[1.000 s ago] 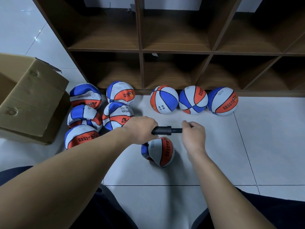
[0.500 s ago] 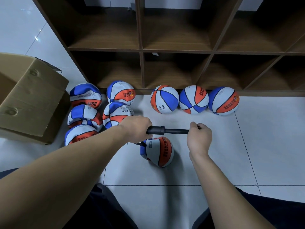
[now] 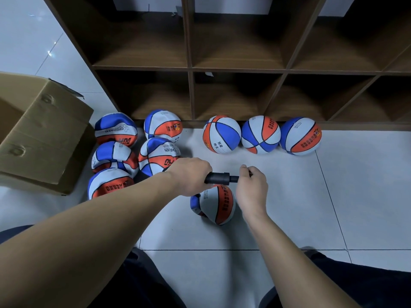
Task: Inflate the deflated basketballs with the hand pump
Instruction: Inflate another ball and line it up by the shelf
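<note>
A black hand pump (image 3: 219, 178) lies level above a partly flat orange, white and blue basketball (image 3: 216, 203) on the floor tiles. My left hand (image 3: 191, 175) grips the pump's barrel. My right hand (image 3: 252, 187) grips its handle at the right end, pushed close against the barrel. The hose link to the ball is hidden under my left hand. Several flat balls (image 3: 114, 156) lie heaped at the left. Three round balls (image 3: 260, 134) stand in a row before the shelf.
A dark wooden cubby shelf (image 3: 235, 70) with bare compartments runs along the back. An open cardboard box (image 3: 42, 134) stands at the left, next to the heap. My dark-trousered knees (image 3: 355, 278) frame the bottom edge.
My right hand drew the handle out to the right half a second ago, baring the thin rod. It has now pushed the handle back in against the barrel. My left hand stayed put.
</note>
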